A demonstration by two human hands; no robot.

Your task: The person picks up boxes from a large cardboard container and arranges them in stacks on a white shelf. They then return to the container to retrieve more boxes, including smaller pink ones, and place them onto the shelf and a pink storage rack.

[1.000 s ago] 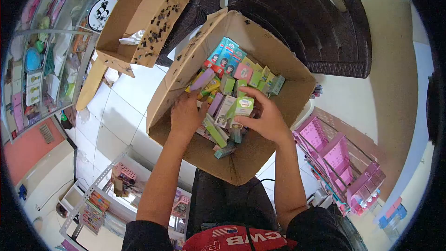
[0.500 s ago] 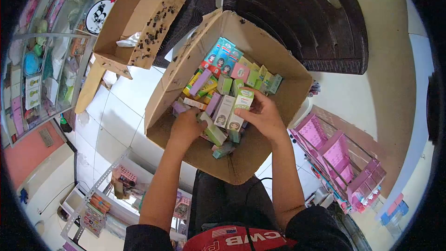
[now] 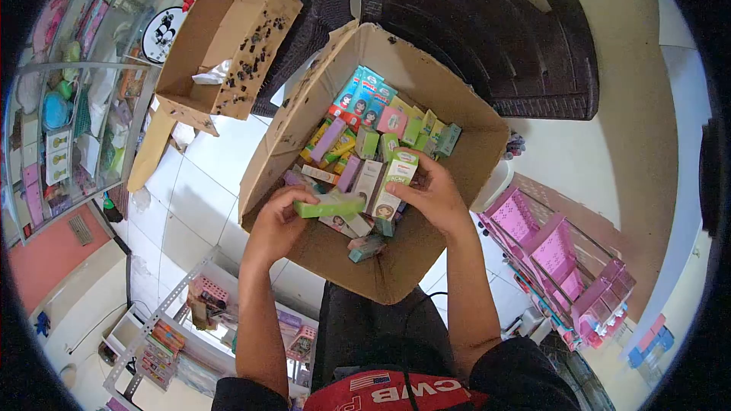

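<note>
**Two hands sorting small cartons over an open cardboard box**

Head view, from largest element to smallest. A dark wicker chair [image 3: 487,38] fills the upper part of the view. In front of it stands a large open cardboard box [image 3: 449,213], its flaps raised and its floor covered with a loose heap of small product cartons [image 3: 365,118] in green, purple, pink and blue. A second, smaller cardboard box [image 3: 221,46] stands open at upper left, well apart from the hands, with crumpled white paper inside. At the right edge lies a pink plastic rack [image 3: 563,259]; at the left, a glass display cabinet [image 3: 68,106] holds assorted goods over a white tiled floor [image 3: 190,190].

The right hand [image 3: 434,194] is closed around a stack of upright cartons, the topmost being a green-and-white carton [image 3: 400,167], held inside the large box near its right wall. The left hand [image 3: 274,224] grips one end of a long green carton [image 3: 331,205] between fingers and thumb; this carton lies roughly horizontal, lifted just above the heap at the box's near-left rim, its free end pointing toward the right hand's stack.
</note>
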